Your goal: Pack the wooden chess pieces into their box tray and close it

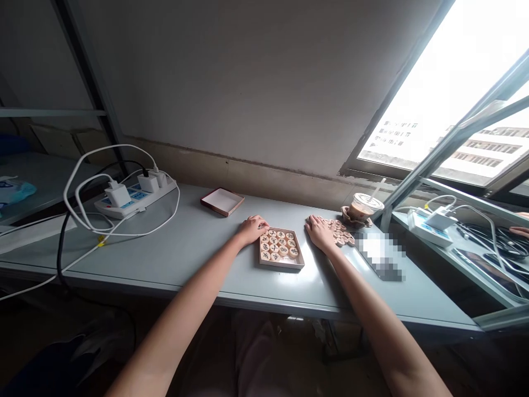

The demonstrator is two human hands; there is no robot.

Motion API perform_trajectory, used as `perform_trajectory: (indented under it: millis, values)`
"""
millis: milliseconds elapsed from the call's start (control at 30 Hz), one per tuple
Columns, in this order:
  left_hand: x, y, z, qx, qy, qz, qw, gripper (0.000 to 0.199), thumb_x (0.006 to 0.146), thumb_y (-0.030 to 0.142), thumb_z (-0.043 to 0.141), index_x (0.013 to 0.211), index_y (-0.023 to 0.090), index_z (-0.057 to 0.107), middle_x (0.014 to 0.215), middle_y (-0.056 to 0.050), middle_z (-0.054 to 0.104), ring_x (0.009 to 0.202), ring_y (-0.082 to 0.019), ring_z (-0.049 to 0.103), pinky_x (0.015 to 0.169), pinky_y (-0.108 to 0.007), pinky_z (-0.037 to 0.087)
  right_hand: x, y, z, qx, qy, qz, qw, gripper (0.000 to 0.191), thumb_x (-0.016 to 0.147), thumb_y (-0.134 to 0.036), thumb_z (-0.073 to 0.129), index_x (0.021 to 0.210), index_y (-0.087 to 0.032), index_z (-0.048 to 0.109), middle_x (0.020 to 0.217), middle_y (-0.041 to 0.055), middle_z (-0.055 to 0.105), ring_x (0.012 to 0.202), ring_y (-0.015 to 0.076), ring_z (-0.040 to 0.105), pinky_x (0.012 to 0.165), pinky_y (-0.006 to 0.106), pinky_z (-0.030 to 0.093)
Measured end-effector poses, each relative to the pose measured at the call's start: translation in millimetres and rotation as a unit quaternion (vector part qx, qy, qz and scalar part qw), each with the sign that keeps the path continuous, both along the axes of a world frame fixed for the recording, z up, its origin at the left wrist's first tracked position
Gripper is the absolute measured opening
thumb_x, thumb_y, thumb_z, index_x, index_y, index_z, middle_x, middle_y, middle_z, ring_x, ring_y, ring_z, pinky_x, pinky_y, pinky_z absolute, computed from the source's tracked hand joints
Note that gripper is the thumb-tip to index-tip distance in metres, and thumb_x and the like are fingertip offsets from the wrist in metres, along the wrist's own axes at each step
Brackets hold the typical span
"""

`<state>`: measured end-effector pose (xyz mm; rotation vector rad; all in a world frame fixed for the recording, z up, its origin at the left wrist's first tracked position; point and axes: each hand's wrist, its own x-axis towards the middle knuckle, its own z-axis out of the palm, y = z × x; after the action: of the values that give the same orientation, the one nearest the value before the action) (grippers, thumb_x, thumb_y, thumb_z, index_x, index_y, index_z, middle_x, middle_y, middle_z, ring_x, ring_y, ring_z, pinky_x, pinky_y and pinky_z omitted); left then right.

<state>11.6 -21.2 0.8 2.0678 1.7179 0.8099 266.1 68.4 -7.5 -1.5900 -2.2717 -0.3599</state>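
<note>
The person's left hand (250,230) lay at the far left corner of a shallow open box (296,263), its fingertips drawn together at the rim. Whether they pinched the rim, or a piece beside it, could not be told. The box sat between the two hands, a little nearer the body, flat on the grey desk (198,259). Inside it, round wooden pieces (282,251) with dark characters lay face up in rows, and a bare patch of the bottom showed at the corner nearest the right forearm.

The right hand (322,232) rested palm down at the left side of a cluster of loose pieces (343,237), its fingers close together and partly covering them; whether they gripped any could not be told. The rest of the cluster spread out to the right of that hand.

Just past the cluster, beyond and to the right of the right hand, a lidded drink cup (366,206) with a straw stood in a holder (350,220). Beyond and left of the left hand lay a shallow lid (223,202), its pale inside facing up. Farther left, a power strip (134,197) held white plugs and looping cables.
</note>
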Motion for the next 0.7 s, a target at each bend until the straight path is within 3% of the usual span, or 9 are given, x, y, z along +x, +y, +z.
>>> perform_trajectory:
  millis: [167, 300, 433, 533, 700]
  values:
    - [1, 0, 0.3, -0.003, 0.000, 0.003, 1.000, 0.024, 0.086, 0.031, 0.046, 0.093, 0.020, 0.066, 0.109, -0.004, 0.059, 0.098, -0.019, 0.056, 0.087, -0.028, 0.044, 1, -22, 6.0, 0.064, -0.031, 0.080, 0.994, 0.029, 0.091, -0.027, 0.038, 0.098, -0.019, 0.065, 0.098, 0.0102, 0.067, 0.111, 0.0278, 0.048, 0.104, 0.059, 0.001]
    - [1, 3, -2.4, -0.001, 0.004, 0.011, 1.000, 0.023, 0.085, 0.033, 0.048, 0.094, 0.021, 0.065, 0.109, -0.004, 0.059, 0.103, -0.020, 0.053, 0.091, -0.030, 0.043, 5, -54, 19.5, 0.035, 0.000, 0.095, 0.995, 0.027, 0.088, -0.037, 0.047, 0.091, -0.022, 0.068, 0.087, 0.0061, 0.069, 0.098, 0.0256, 0.056, 0.102, 0.056, 0.016]
    - [0, 6, -5.1, 0.000, 0.008, 0.002, 1.000, 0.024, 0.085, 0.032, 0.047, 0.094, 0.020, 0.065, 0.108, -0.004, 0.059, 0.103, -0.021, 0.053, 0.091, -0.030, 0.042, 5, -85, 31.7, -0.057, 0.138, 0.144, 0.978, 0.031, 0.084, -0.048, 0.052, 0.097, -0.022, 0.065, 0.092, 0.0047, 0.069, 0.078, 0.0202, 0.061, 0.082, 0.040, 0.040]
    - [0, 5, -3.9, 0.002, 0.014, -0.005, 1.000, 0.026, 0.086, 0.034, 0.045, 0.095, 0.020, 0.065, 0.108, -0.005, 0.058, 0.103, -0.021, 0.053, 0.091, -0.030, 0.041, -2, -111, 36.5, -0.105, 0.166, 0.210, 0.958, 0.030, 0.085, -0.047, 0.052, 0.101, -0.023, 0.061, 0.100, 0.0038, 0.068, 0.082, 0.0188, 0.061, 0.077, 0.035, 0.042]
    - [6, -5, 4.1, -0.016, 0.022, -0.036, 0.999, 0.045, 0.091, 0.050, 0.027, 0.104, 0.023, 0.060, 0.112, -0.005, 0.056, 0.111, -0.022, 0.047, 0.096, -0.033, 0.036, -14, -141, 38.7, -0.079, 0.083, 0.191, 0.975, 0.021, 0.088, -0.043, 0.050, 0.093, -0.025, 0.060, 0.094, 0.0009, 0.069, 0.088, 0.0197, 0.059, 0.085, 0.039, 0.035]
